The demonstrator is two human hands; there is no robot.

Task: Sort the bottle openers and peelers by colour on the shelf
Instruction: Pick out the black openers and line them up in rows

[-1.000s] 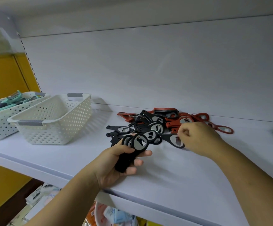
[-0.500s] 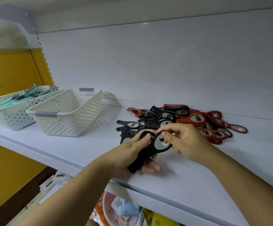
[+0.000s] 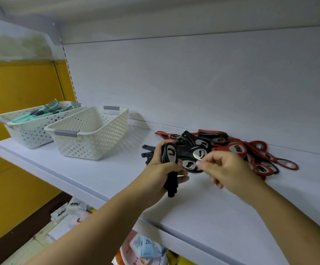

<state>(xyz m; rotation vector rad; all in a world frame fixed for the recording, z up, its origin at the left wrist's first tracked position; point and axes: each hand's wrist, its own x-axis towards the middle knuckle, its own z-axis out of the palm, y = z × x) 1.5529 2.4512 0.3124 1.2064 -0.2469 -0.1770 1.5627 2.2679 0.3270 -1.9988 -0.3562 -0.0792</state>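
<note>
A stack of black bottle openers [image 3: 169,153] stands upright in the left hand [image 3: 161,169]. The fingers are wrapped round the handles, and the metal-lined heads stick up above the thumb. The handle ends poke out below the palm, just over the white shelf [image 3: 97,169].

Just right of that hand is the right hand [image 3: 230,169], its fingers curled and the thumb and fingertips drawn together close to the stack. The hand is blurred, so I cannot tell whether it pinches anything.

Beyond and between the two hands, loose black bottle openers [image 3: 199,142] lie in a heap on the shelf. They overlap red bottle openers [image 3: 254,150], which spread out behind and to the right of the right hand, up against the back panel.

Well to the left of the left hand sits a white perforated basket [image 3: 90,142] with grey handles. Touching its far left side is a second white basket [image 3: 27,131] holding teal peelers [image 3: 40,113]. Under the shelf edge, below the forearms, packaged goods [image 3: 145,247] are partly visible.
</note>
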